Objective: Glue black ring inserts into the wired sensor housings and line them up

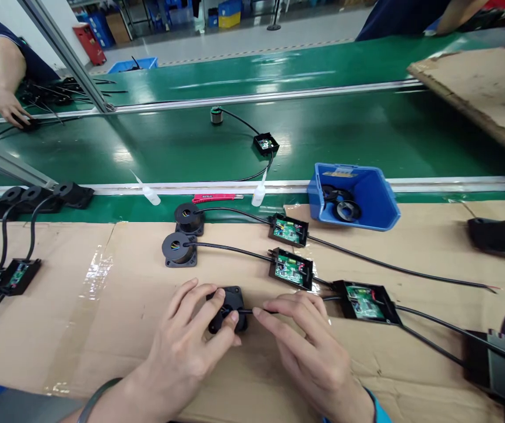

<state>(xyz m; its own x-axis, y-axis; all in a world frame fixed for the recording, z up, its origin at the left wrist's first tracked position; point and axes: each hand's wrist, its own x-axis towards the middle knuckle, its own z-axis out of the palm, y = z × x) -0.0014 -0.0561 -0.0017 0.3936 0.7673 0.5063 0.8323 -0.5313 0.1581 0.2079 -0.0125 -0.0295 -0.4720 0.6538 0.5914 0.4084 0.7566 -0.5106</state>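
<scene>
The left hand lay on a small black round part near the front of the tabletop. Its fingers were curled around the part and its thumb pressed on the front, so it was clamped on the part. The right hand sat just beside it. Its fingers pinched the thin black cable that came out of the part. That cable ran on to a little open black box with a green board inside.

A bit farther back, two more sets lay side by side. Each had a round part standing open side up, with colored wires showing inside, and a cable to an open box. The other round part and its box lay just behind them. These two looked like they still had no cover on. The one in the hands looked like it was closed, or nearly closed, but the hand hid much of it.

At the left, more sets sat in a row. A blue bin with black rings stood near the green belt. Two small squeeze bottles and a red tool lay at the belt edge. One set rode on the belt. Far off, another person's hand worked with cables.
</scene>
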